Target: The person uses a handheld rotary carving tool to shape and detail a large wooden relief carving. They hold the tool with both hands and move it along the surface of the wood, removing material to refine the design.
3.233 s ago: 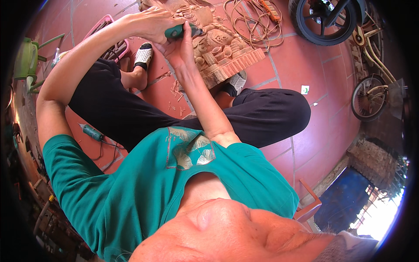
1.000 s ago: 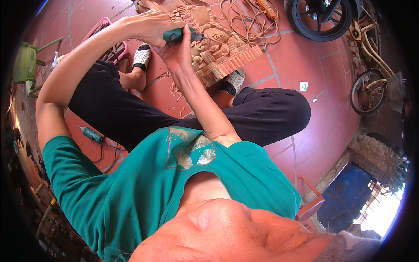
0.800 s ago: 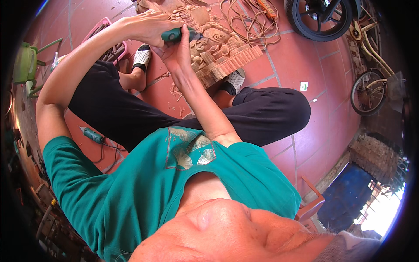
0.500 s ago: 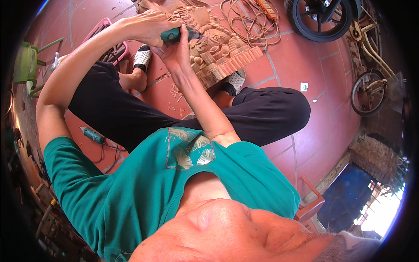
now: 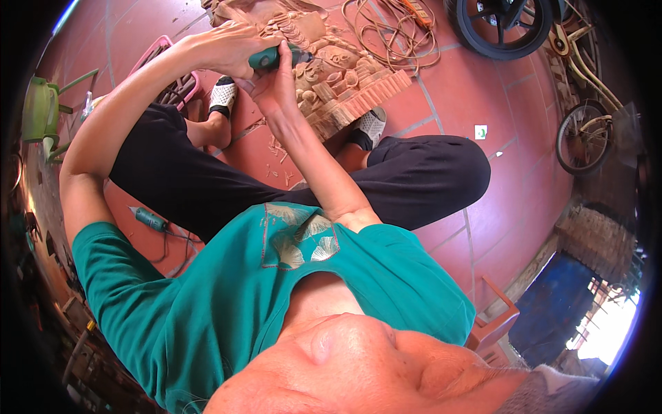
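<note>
Green tool over wood carving
Left hand and right hand both clamp the tool; chips lie on the floor.

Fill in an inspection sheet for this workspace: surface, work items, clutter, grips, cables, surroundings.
Surface: red tiled floor with pale joints.
Work items: carved wooden relief; green handheld tool, nose toward the carving; tip contact cannot be told.
Clutter: wood shavings on the floor near the carving; small white card to the right.
Grips: left grip and right grip both closed on the green tool.
Cables: looped brown cord by an orange power strip; dark cord at a second green tool on the floor.
Surroundings: green stool at left; black-tyred wheel and spoked wheel at right.
</note>
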The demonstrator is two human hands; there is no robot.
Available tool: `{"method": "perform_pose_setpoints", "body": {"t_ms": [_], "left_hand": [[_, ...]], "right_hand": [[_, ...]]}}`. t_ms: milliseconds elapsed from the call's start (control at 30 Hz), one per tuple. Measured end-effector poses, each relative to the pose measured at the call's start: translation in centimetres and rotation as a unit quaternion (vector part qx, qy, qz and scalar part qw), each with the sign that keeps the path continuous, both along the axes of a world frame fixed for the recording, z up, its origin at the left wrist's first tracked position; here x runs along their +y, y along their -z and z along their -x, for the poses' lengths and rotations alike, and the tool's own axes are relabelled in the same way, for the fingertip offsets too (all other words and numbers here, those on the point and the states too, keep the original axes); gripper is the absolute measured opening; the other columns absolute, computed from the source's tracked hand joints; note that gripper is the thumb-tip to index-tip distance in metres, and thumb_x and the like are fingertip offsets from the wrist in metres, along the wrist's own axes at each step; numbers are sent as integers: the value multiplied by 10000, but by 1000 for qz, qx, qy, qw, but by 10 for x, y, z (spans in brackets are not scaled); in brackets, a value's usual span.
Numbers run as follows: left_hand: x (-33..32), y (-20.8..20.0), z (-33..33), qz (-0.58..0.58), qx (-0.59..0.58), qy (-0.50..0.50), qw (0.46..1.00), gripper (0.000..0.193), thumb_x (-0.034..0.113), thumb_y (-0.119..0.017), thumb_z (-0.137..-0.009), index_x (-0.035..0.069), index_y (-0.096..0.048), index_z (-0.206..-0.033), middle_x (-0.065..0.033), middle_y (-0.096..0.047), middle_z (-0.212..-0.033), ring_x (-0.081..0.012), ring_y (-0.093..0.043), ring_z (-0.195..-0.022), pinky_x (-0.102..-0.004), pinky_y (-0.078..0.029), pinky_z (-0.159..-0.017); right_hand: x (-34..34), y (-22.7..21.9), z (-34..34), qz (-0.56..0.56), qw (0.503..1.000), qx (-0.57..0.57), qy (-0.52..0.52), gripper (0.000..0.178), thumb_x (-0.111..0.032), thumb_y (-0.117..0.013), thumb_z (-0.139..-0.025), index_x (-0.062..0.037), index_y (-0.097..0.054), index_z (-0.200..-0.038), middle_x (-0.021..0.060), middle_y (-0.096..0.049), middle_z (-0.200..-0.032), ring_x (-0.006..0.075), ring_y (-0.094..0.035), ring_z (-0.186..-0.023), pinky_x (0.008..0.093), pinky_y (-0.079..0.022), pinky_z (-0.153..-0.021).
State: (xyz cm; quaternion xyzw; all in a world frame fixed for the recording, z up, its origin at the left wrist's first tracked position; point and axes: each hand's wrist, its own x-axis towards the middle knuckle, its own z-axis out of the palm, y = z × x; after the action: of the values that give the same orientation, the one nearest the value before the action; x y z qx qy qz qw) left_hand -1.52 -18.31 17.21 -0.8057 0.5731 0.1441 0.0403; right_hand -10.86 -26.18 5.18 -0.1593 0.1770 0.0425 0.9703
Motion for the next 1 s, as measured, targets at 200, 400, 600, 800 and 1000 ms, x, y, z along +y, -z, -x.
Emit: {"method": "perform_pose_setpoints", "body": {"t_ms": [200,400,600,800,1000], "left_hand": [[-3,-5,4,-10,17,-9,1000,888,189,-746,-645,165,-397,-1461,-182,-576,-624,-368,-610,-635,-454,-464,-608],[-1,3,-1,12,6,18,1000,854,222,-760,-663,131,-419,-1441,-185,-580,-627,-367,-615,-636,-452,-474,-609],[-7,3,1,7,-8,33,999,844,268,-780,-662,93,-439,-1414,-194,-605,-675,-376,-625,-671,-456,-480,-630],[-16,-5,6,-16,20,15,1000,809,268,-782,-656,81,-461,-1374,-204,-622,-731,-386,-635,-737,-467,-489,-674],[-19,-1,5,-29,28,13,999,805,272,-787,-657,79,-460,-1367,-206,-642,-810,-392,-637,-796,-476,-495,-711]], "right_hand": [[-1,1,4,2,1000,-1,10,579,-681,-505,-894,-172,-545,-1168,18,-629,-1112,216,-629,-1039,457,-555,-813],[-1,2,5,-1,1000,0,22,575,-676,-507,-895,-172,-537,-1170,25,-615,-1125,220,-625,-1043,460,-553,-821],[-4,3,7,-13,999,2,44,585,-650,-516,-907,-135,-527,-1183,60,-617,-1131,248,-646,-1027,504,-545,-895],[-8,-1,10,-19,998,-1,54,598,-639,-510,-917,-108,-520,-1192,77,-618,-1141,260,-656,-1044,499,-540,-949],[-10,-3,11,-12,998,5,57,599,-637,-501,-920,-111,-520,-1205,79,-614,-1155,254,-654,-1051,487,-548,-947]]}}
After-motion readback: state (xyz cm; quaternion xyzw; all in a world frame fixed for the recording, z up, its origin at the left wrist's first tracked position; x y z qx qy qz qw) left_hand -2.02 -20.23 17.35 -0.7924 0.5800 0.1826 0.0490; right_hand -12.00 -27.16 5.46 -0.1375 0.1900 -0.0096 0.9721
